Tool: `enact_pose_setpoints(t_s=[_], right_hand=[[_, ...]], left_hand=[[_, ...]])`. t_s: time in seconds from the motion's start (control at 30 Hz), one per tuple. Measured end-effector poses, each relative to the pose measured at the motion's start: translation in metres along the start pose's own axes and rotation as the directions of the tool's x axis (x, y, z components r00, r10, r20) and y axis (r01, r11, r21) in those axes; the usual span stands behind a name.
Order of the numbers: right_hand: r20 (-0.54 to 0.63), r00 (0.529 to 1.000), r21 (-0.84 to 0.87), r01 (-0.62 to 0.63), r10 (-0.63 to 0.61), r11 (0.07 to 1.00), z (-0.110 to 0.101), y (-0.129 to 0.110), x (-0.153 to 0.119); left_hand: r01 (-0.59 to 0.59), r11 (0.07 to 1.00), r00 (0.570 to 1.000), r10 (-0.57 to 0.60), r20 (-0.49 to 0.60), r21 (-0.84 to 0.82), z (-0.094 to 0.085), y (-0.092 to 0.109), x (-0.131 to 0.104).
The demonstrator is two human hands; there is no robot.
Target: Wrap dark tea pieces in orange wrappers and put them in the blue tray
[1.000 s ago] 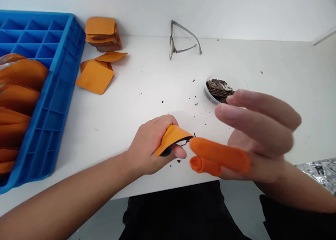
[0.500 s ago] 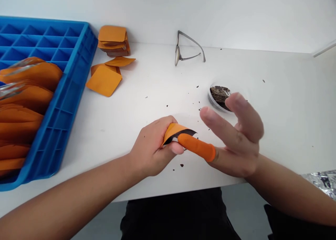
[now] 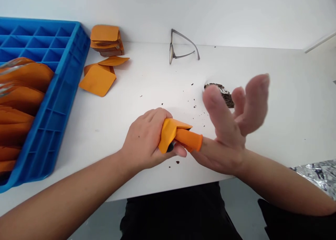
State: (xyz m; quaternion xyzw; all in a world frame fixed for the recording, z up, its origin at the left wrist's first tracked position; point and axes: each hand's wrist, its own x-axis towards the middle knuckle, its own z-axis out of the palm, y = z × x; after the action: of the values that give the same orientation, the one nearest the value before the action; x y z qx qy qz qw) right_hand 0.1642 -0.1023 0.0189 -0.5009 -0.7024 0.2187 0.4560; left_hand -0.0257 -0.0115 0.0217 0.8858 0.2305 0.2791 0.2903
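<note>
My left hand (image 3: 144, 138) is closed around a small orange paper packet (image 3: 168, 131), creased and folded, with a dark inner side showing along its lower edge. From the right, my right hand (image 3: 225, 145) reaches it. One right finger wears an orange finger cot (image 3: 189, 139) and presses into the fold of the packet. A second right finger lies below, partly hidden. The other right fingers stand up, spread away from the paper. Behind them is a stack of thin dark brown pressed pieces (image 3: 228, 100), largely covered by the fingers.
A blue divided crate (image 3: 69, 72) at left holds several orange packets (image 3: 25, 75). Beside it are a stack of orange squares (image 3: 105, 33) and loose orange pieces (image 3: 98, 80). Glasses (image 3: 183, 54) lie at the back. Dark crumbs dot the white table (image 3: 131, 82). Silvery foil (image 3: 319, 173) is at right.
The orange packet has folded over further around the cot-covered finger, and less of its dark inside shows. My right hand has moved slightly left, its free fingers raised higher. The whole view has shifted slightly.
</note>
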Motion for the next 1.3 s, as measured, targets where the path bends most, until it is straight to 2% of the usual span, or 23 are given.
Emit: enact_pose_setpoints(t_s=[0.03,0.13,0.23,0.33,0.43,0.6,0.73,0.8,0.93,1.03,1.13,1.2,1.3], right_hand=[[-0.015,1.000,-0.062,0.017,-0.018,0.998,-0.001,-0.001,0.000],[-0.026,0.954,-0.370,0.269,-0.299,0.889,-0.008,-0.005,0.005],[0.060,0.920,-0.466,0.370,-0.388,0.804,-0.019,-0.007,0.010],[0.108,0.927,-0.481,0.365,-0.359,0.797,-0.028,-0.006,0.012],[0.103,0.939,-0.480,0.337,-0.329,0.810,-0.032,-0.006,0.012],[0.203,0.940,-0.348,0.329,-0.273,0.878,-0.037,-0.010,0.016],[0.347,0.900,-0.200,0.346,-0.264,0.917,-0.047,-0.011,0.018],[0.379,0.889,-0.170,0.339,-0.256,0.925,-0.051,-0.010,0.018],[0.384,0.896,-0.163,0.303,-0.222,0.939,-0.053,-0.012,0.016],[0.385,0.896,-0.152,0.297,-0.221,0.943,-0.049,-0.012,0.015],[0.355,0.902,-0.162,0.319,-0.247,0.934,-0.043,-0.012,0.015],[0.344,0.898,-0.167,0.345,-0.274,0.924,-0.041,-0.011,0.015],[0.311,0.894,-0.159,0.384,-0.323,0.909,-0.043,-0.010,0.016]], left_hand=[[-0.001,1.000,1.000,0.000,0.008,0.009,0.000,0.000,0.000],[-0.016,1.000,0.997,0.015,0.071,0.010,-0.001,-0.001,0.002],[-0.097,0.995,0.990,0.095,0.105,0.016,-0.002,-0.003,0.004],[-0.206,0.977,0.978,0.205,0.028,0.057,-0.004,-0.007,0.004],[-0.232,0.972,0.972,0.233,-0.021,0.043,-0.004,-0.010,0.004],[-0.222,0.975,0.975,0.222,0.001,0.014,0.003,-0.007,0.001],[-0.220,0.974,0.973,0.222,0.057,-0.046,0.007,-0.006,-0.001],[-0.188,0.978,0.977,0.196,0.088,-0.095,0.010,-0.007,-0.001],[-0.115,0.965,0.990,0.130,0.052,-0.237,0.015,-0.013,0.000],[-0.130,0.947,0.988,0.150,0.047,-0.293,0.017,-0.016,0.001],[-0.170,0.950,0.976,0.200,0.091,-0.263,0.017,-0.013,0.001],[-0.184,0.960,0.975,0.205,0.082,-0.209,0.018,-0.010,0.001],[-0.193,0.966,0.981,0.190,-0.035,-0.175,0.023,-0.008,-0.001]])
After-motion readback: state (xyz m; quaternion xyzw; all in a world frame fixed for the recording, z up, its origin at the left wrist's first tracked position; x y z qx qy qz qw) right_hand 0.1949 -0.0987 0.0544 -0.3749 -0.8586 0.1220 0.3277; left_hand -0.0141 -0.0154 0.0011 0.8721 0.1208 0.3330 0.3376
